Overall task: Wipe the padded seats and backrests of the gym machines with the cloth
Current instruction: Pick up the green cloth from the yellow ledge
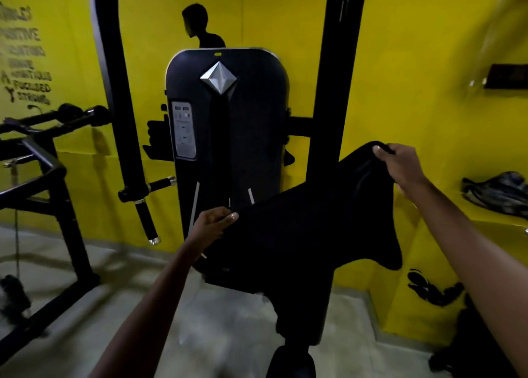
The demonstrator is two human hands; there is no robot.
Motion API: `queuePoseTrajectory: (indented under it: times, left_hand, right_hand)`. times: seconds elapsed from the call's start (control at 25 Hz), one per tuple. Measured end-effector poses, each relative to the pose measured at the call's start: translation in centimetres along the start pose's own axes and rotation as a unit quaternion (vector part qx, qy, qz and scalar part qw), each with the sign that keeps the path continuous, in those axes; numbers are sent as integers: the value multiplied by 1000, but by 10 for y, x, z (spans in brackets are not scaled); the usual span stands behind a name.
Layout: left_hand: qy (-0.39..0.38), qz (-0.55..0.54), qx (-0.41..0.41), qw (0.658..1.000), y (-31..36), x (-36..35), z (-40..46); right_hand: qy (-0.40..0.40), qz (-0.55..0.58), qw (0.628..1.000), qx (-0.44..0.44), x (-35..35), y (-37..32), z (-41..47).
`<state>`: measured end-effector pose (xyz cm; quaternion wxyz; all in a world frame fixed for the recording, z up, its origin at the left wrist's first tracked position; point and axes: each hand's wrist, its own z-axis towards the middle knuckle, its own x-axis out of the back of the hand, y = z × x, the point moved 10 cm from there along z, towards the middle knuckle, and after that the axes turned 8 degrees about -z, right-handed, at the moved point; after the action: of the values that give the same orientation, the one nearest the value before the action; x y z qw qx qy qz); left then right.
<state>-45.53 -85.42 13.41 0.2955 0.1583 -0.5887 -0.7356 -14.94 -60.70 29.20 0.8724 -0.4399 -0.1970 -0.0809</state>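
From the head camera, both arms reach forward and a black cloth (308,229) is stretched between the hands in front of a black gym machine (225,137). The left hand (213,223) pinches the cloth's lower left corner between thumb and fingers; the right hand (400,163) grips the upper right corner, held higher — so the top edge of the cloth runs as a taut diagonal from low left to high right. The cloth's lower edge hangs loose, with one flap drooping at the right, below the right forearm.

The cloth covers the lower part of the machine's tall upright shroud, which bears a silver diamond emblem (218,77) and a pale label panel (184,130). Whether the cloth touches the machine cannot be told — black lies on black.

Two black frame posts flank the shroud, the left one curving down to a pair of handles (148,206). Further left stands another dark frame (43,177). Bare grey floor (223,320) lies open between the two machines and below the arms. The yellow wall (385,77) closes in behind; at the right a yellow ledge holds a shoe (497,192).
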Motion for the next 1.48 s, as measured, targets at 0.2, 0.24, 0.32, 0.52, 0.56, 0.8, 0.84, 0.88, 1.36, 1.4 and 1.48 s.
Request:
queuePoseTrajectory:
  times: [0.2,0.24,0.32,0.52,0.56,0.8,0.84,0.88,1.36,1.4,1.48]
  left_hand:
    - [74,-83,44,993,11,28,38]
    - [69,-86,62,992,13,24,45]
    - [39,-89,76,992,26,5,57]
    - [-46,-85,37,995,83,-58,73]
    - [-53,-71,24,996,93,-67,74]
    - [-75,-70,-2,995,116,-66,74]
    - [-89,-88,3,992,117,-65,71]
    - [-101,-109,9,989,117,-65,69]
    - [-193,-17,-117,974,130,-31,61]
    - [-187,-10,-111,976,125,-25,62]
    - [-174,5,-105,979,118,-15,64]
  right_hand:
    - [55,-160,982,-78,-3,14,-18]
    - [65,-168,980,-90,-10,13,-25]
    - [83,-172,977,-98,-27,3,-38]
    - [34,-105,994,-6,-96,-65,-67]
    - [24,-98,995,19,-108,-81,-74]
    - [-4,-74,992,104,-127,-126,-96]
    - [-41,-32,995,82,-132,-121,-93]
    - [-78,20,996,48,-138,-116,-92]
    - [-323,-116,939,-6,-133,-55,-86]
    - [-310,-129,942,-13,-128,-54,-82]
    - [-293,-88,952,-26,-121,-58,-77]
